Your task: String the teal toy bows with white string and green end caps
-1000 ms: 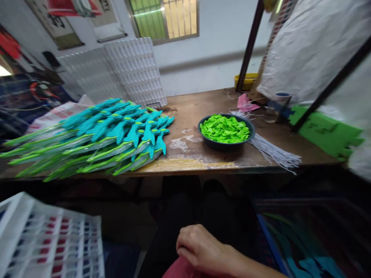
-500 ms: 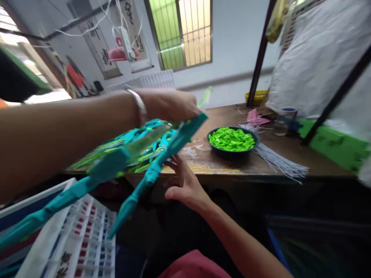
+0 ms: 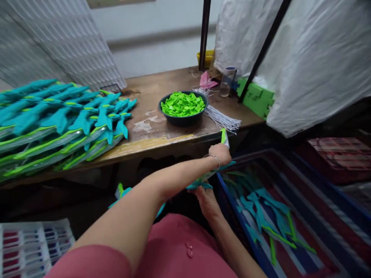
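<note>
My left hand (image 3: 220, 153), a bracelet on its wrist, reaches across my lap and is closed on a small bundle of teal toy swords (image 3: 203, 180); a green blade tip (image 3: 223, 136) sticks up above its knuckles. Just below, my right hand (image 3: 207, 200) is closed around the teal handle end of the same bundle, its fingers partly hidden. Both hands are at the left rim of a blue crate (image 3: 232, 216) that holds several loose teal and green swords (image 3: 261, 210). A big stack of bagged swords (image 3: 58, 123) lies on the wooden table (image 3: 162, 135) to the left.
A dark bowl of bright green pieces (image 3: 182, 105) stands mid-table with a bunch of white strings (image 3: 223, 119) beside it. White moulded trays (image 3: 72, 46) lean at the back. A white sack (image 3: 304, 58), green foam shapes (image 3: 255, 98) and a jar (image 3: 227, 81) are at right. A white tray (image 3: 29, 243) sits lower left.
My view has swung right and down. My left hand carried the swords from in front of the table stack down to the blue crate, and my right hand dropped with them.
</note>
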Tool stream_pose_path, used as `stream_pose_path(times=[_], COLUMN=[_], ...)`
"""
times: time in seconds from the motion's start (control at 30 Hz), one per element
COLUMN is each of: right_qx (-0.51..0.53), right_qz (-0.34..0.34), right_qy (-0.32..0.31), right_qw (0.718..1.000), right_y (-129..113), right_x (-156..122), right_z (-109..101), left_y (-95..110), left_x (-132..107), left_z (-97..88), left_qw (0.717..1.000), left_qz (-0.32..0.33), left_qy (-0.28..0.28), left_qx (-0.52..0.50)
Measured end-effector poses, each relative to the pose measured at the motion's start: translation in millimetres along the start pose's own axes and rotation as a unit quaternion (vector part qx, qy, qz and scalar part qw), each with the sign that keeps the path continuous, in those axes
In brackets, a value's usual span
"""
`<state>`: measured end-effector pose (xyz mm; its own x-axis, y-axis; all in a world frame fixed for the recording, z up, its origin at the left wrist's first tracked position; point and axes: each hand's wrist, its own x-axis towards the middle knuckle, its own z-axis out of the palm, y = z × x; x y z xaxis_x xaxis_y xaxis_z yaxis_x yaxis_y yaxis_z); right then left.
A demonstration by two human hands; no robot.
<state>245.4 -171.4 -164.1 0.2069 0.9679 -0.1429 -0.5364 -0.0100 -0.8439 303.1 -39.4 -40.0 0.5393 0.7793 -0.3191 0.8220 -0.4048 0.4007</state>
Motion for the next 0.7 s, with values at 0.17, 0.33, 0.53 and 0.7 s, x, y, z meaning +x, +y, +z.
stream_pose_path(times=[0.17, 0.33, 0.53, 0.7], right_qx=[-0.014, -0.077, -0.053, -0.009], right_qz=[0.022, 0.073, 0.111, 0.093], right_qy=[0.108, 0.164, 0.213, 0.257], right_qw=[0.994, 0.981, 0.969, 0.962], right_y=[19.9, 23.7, 1.6, -20.2], right_x=[-15.1, -39.4, -49.1, -49.2], right_z=[-7.1, -21.3, -45.0, -45.1], left_y=[-6.7, -11.2, -64.7, -166.9], left_x=[-1.6, -15.4, -20.4, -69.7], left_z=[63.9, 92.4, 56.3, -15.5], left_qw=[0.998, 0.992, 0.967, 0.952], left_qz=[0.043, 0.100, 0.192, 0.145], left_qy=[-0.048, -0.081, -0.134, -0.053], left_qx=[0.002, -0.017, -0.103, -0.264])
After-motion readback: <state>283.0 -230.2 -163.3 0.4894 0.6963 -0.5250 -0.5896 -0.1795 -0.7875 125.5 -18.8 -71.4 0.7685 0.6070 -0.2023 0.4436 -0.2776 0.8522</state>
